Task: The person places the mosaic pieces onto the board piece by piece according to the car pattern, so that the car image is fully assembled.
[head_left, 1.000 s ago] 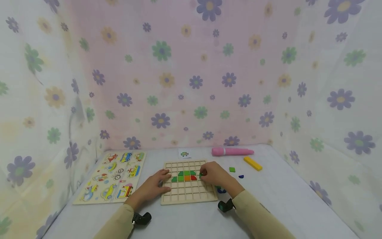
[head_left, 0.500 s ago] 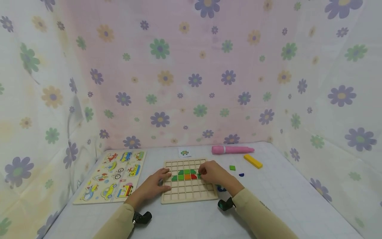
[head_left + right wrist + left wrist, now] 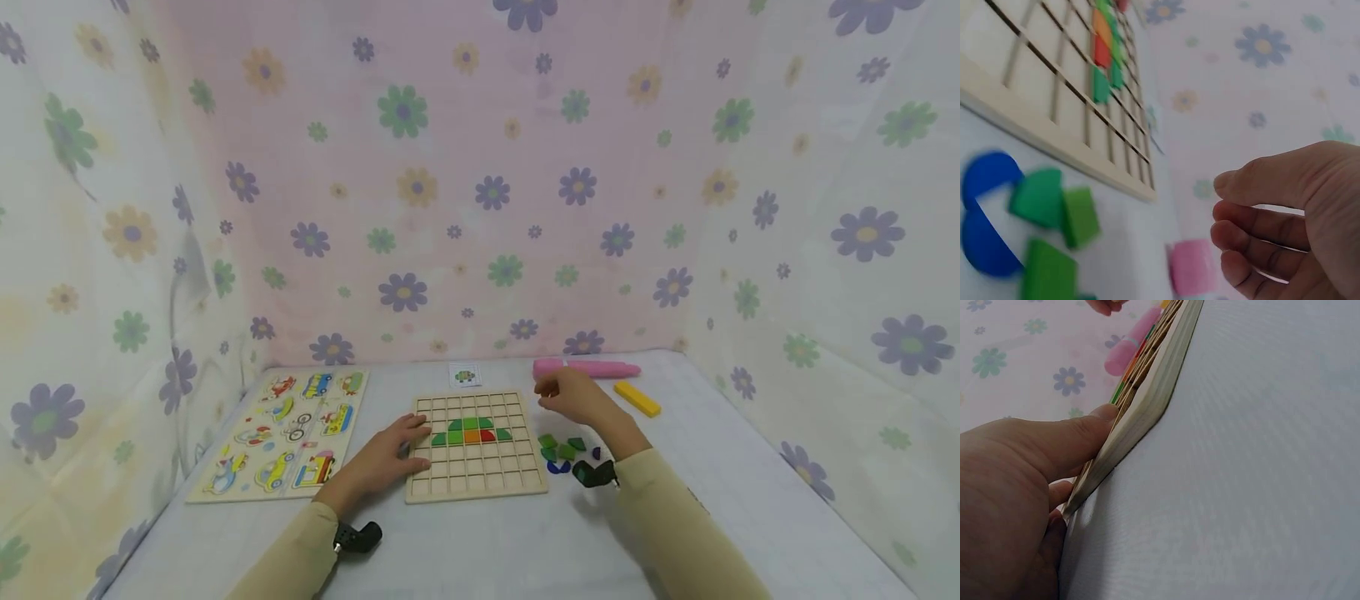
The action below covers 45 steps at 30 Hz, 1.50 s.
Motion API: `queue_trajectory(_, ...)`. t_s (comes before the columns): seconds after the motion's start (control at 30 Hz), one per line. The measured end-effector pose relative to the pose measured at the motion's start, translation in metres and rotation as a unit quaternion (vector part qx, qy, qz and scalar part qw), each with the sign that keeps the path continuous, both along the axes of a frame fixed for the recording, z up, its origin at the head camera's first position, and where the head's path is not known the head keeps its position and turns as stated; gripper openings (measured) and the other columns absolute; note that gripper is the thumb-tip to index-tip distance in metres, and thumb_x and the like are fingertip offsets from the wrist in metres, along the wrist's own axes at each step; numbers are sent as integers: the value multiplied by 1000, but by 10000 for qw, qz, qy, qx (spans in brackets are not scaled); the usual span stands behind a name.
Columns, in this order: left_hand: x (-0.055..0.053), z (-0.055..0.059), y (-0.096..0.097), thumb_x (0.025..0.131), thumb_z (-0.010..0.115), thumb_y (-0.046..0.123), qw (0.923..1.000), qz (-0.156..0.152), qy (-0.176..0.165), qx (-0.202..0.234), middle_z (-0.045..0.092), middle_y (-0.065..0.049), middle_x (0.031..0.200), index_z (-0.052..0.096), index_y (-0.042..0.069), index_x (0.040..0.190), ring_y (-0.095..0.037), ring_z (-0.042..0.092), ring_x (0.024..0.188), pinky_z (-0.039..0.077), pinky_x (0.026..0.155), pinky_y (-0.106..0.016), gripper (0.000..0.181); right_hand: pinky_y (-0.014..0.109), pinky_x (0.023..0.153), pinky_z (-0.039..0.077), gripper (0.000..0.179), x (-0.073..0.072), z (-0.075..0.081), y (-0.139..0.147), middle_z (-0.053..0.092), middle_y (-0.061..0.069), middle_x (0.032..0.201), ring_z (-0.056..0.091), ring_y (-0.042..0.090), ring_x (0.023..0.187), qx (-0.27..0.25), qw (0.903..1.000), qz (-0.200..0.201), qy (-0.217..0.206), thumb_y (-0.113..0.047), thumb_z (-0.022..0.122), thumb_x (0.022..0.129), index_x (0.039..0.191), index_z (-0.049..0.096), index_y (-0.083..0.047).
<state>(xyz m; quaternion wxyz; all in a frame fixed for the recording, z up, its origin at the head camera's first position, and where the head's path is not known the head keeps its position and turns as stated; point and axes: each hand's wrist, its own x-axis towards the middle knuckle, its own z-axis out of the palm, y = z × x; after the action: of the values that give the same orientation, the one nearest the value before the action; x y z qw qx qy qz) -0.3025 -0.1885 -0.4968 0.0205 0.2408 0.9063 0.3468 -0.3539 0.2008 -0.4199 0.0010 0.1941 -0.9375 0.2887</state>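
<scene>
At the middle of the tabletop (image 3: 450,558): one grid board (image 3: 495,482), lying flat. Its cells are holding eight inset pieces (image 3: 471,436): three green in the upper row; green, green, orange, red, green in the lower.

Left hand (image 3: 384,460): resting at the board's left edge, thumb and fingers spreading apart, the thumb lying over the rim.

Right hand (image 3: 577,395): hovering past the board's right edge, toward its back corner; fingers loosely curving, thumb tip near the forefinger's, around air.

Beside the board's right edge: green pieces (image 3: 567,452) and blue pieces (image 3: 553,467), lying loose.

Toward the tabletop's left edge: one puzzle board (image 3: 201,493), showing vehicle pictures.

Near the back edge: a card (image 3: 466,375), behind the grid board; rightward, a pink stick (image 3: 611,368) and a yellow block (image 3: 637,399) are lying.
</scene>
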Motion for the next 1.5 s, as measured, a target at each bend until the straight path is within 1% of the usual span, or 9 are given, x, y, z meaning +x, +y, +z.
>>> queue_trajectory(0.27,-2,3,0,101,80,33,10000,-16,-3,-92,40,-15,171,60,3,154,-43,25,161,24,127,-64,65,47,86,62,27,-14,5,52,73,8,105,67,26,92,73,9979,-463,-455,-9,80,96,120,77,3)
queue_trajectory(0.57,-1,1,1,101,80,34,9999,46,-111,-23,40,-14,171,60,4,155,-42,24,161,23,128,-64,65,50,88,62,21,-23,-22,74,72,8,104,67,27,91,346,9929,-773,-839,-7,83,92,112,79,-4)
queue_trajectory(0.9,-3,0,1,101,80,34,10000,47,-24,-46,40,-14,171,60,4,155,-42,25,161,23,128,-63,65,48,85,61,18,-30,-34,74,71,7,102,65,29,89,552,9893,-975,-933,-6,83,89,106,79,-10)
queue_trajectory(1.0,-4,0,1,101,80,34,10000,26,-32,-57,40,-14,171,59,4,155,-42,24,161,23,128,-63,65,48,86,61,20,-28,-30,71,70,8,105,64,29,91,613,9897,-950,-876,-7,82,89,108,78,-9)
queue_trajectory(1.13,-4,2,1,101,80,34,10000,9,-26,-77,39,-14,172,59,4,156,-42,24,161,23,128,-63,66,46,84,60,15,-23,-17,64,70,9,103,65,27,90,671,9921,-635,-850,-7,83,90,104,78,-8)
queue_trajectory(1.23,-5,2,1,101,80,33,10000,-9,8,-64,40,-15,171,58,3,156,-43,24,161,23,128,-63,66,41,77,59,10,-16,-7,55,70,7,93,64,25,83,905,9871,-368,-1268,-8,84,89,97,78,-10)
queue_trajectory(1.37,-5,2,0,102,80,33,10000,-48,16,-62,40,-14,171,58,3,156,-42,23,162,23,128,-62,66,35,69,54,12,-7,-3,44,69,7,84,61,24,75,1340,9688,-334,-2057,-6,84,88,93,76,-13)
queue_trajectory(1.43,-5,1,0,101,80,33,10000,-49,3,-47,40,-14,171,58,3,156,-41,23,162,23,128,-62,65,34,67,52,13,-4,-3,39,68,8,82,61,24,73,1458,9640,-386,-2190,-4,84,87,93,76,-13)
queue_trajectory(1.5,-5,0,0,101,80,33,10000,-34,-28,-31,40,-14,171,58,3,156,-41,23,162,23,128,-62,65,34,68,52,13,-2,-5,37,68,8,83,61,24,75,1522,9657,-443,-2058,-5,85,87,92,75,-12)
